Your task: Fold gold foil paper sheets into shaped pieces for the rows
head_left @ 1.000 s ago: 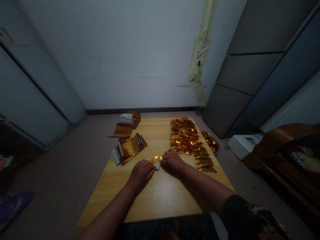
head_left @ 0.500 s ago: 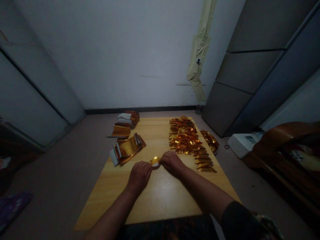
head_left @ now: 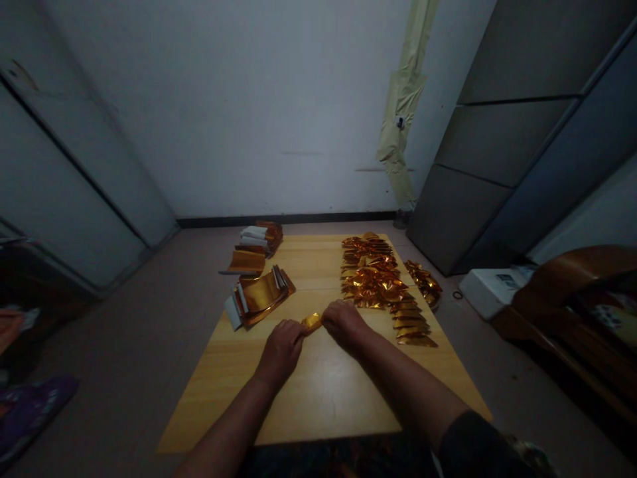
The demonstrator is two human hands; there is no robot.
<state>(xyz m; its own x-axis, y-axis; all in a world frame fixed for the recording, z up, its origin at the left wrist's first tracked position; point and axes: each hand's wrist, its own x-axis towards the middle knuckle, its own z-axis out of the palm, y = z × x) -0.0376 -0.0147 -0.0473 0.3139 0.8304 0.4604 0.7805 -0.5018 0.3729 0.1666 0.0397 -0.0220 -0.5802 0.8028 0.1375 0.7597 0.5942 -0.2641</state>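
Observation:
Between my two hands, over the middle of the wooden table (head_left: 318,392), is a small piece of gold foil paper (head_left: 312,322), folded or curled. My left hand (head_left: 283,345) is closed on its left end. The right end is pinched by the fingers of my right hand (head_left: 344,322). Left of them lies a stack of gold foil sheets (head_left: 261,295) with pale undersides. On the right side are rows of folded gold foil pieces (head_left: 371,272), several of them overlapping in a column toward me.
More foil sheets (head_left: 249,259) lie at the far left corner. Beyond the table's right edge sits a container of folded foil pieces (head_left: 423,282). A white box (head_left: 488,291) and carved wooden furniture (head_left: 562,285) stand at right, a grey cabinet (head_left: 478,159) behind. A purple bag (head_left: 37,411) lies on the left floor.
The gold foil paper between my hands, which showed a pale inside before, now looks narrower and all gold. The whole view has shifted slightly.

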